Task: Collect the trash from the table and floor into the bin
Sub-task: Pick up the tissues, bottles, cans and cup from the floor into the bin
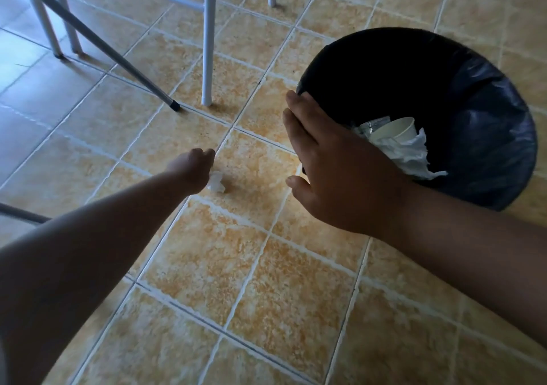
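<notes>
Tiled floor (pixel 266 266). Left hand (pixel 194 170), mid-frame, curls its fingers onto a crumpled tissue (pixel 216 181), seemingly pinching it. Right hand (pixel 334 165), fingers spread, steadies the bin (pixel 473 112) at right. Next: lift and drop it in.

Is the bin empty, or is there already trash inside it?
Not empty: the bin holds a paper cup and crumpled tissue.

No text, label, brand, number or sign can be read anywhere.

crumpled white tissue (pixel 217 182) on floor, black-lined bin (pixel 479 118) upright
</notes>
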`<state>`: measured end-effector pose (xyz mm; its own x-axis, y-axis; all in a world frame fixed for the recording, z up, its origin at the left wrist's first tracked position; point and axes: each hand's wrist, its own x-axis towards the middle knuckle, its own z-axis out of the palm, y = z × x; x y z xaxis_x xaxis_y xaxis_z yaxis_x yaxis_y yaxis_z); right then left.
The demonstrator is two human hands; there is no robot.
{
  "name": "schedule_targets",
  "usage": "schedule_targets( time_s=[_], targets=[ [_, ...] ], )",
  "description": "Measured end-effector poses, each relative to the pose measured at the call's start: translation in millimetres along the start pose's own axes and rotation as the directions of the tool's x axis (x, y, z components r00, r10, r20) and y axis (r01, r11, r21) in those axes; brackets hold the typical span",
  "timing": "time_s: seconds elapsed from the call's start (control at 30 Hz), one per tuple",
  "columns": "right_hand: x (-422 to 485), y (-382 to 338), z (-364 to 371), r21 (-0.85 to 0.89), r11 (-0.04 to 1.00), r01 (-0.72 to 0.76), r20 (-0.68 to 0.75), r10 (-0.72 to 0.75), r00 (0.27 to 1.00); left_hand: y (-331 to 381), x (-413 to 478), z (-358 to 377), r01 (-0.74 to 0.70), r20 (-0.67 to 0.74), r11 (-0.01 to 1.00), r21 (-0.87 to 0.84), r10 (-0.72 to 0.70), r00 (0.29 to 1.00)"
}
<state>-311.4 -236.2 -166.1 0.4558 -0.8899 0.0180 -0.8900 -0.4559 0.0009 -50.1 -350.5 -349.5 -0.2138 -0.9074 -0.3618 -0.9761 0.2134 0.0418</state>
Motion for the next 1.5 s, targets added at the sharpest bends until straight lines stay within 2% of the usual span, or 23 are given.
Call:
schedule_targets(
  time_s=[0.1, 0.2, 0.27, 0.4, 0.5, 0.57, 0.7, 0.87, 1.07, 1.33, 1.5],
  targets=[
    [-2, 0, -2, 0.065, 0.998, -0.010, -0.002, 0.010, 1.000, 6, 1, -18, -0.033, -0.147, 0.994, -0.103, 0.018, 0.989],
    [0, 2, -4, 0.169, 0.985, -0.030, 0.022, 0.026, 0.999, 17, 5, -48, -0.165, -0.287, 0.975, -0.147, 0.117, 0.951],
    [-4, 6, -12, 0.204, 0.977, -0.056, 0.018, 0.053, 0.998, 29, -1, -79, -0.229, -0.419, 0.960, -0.164, 0.143, 0.897],
    [-25, 28, -33, 0.214, 0.973, -0.092, -0.066, 0.108, 0.992, 59, -19, -144, -0.283, -0.638, 0.920, -0.272, 0.048, 0.768],
    [-47, 59, -42, 0.261, 0.948, -0.184, -0.120, 0.221, 0.968, 88, -40, -181, -0.367, -0.718, 0.857, -0.363, -0.006, 0.696],
    [-63, 84, -45, 0.245, 0.934, -0.260, -0.137, 0.299, 0.944, 106, -53, -196, -0.456, -0.750, 0.806, -0.377, 0.023, 0.661],
    [-92, 130, -46, 0.196, 0.882, -0.428, -0.126, 0.455, 0.881, 141, -71, -205, -0.559, -0.721, 0.732, -0.390, 0.135, 0.680],
    [-108, 158, -31, 0.218, 0.796, -0.564, 0.014, 0.576, 0.818, 178, -82, -195, -0.553, -0.606, 0.758, -0.346, 0.269, 0.748],
    [-113, 159, -21, 0.276, 0.774, -0.570, 0.035, 0.585, 0.811, 194, -78, -182, -0.520, -0.507, 0.800, -0.301, 0.327, 0.797],
    [-116, 160, -17, 0.299, 0.767, -0.567, 0.044, 0.582, 0.812, 191, -72, -177, -0.533, -0.564, 0.809, -0.247, 0.328, 0.758],
    [-116, 161, -16, 0.321, 0.770, -0.551, 0.024, 0.575, 0.818, 183, -71, -173, -0.473, -0.605, 0.846, -0.248, 0.246, 0.758]
  ],
)
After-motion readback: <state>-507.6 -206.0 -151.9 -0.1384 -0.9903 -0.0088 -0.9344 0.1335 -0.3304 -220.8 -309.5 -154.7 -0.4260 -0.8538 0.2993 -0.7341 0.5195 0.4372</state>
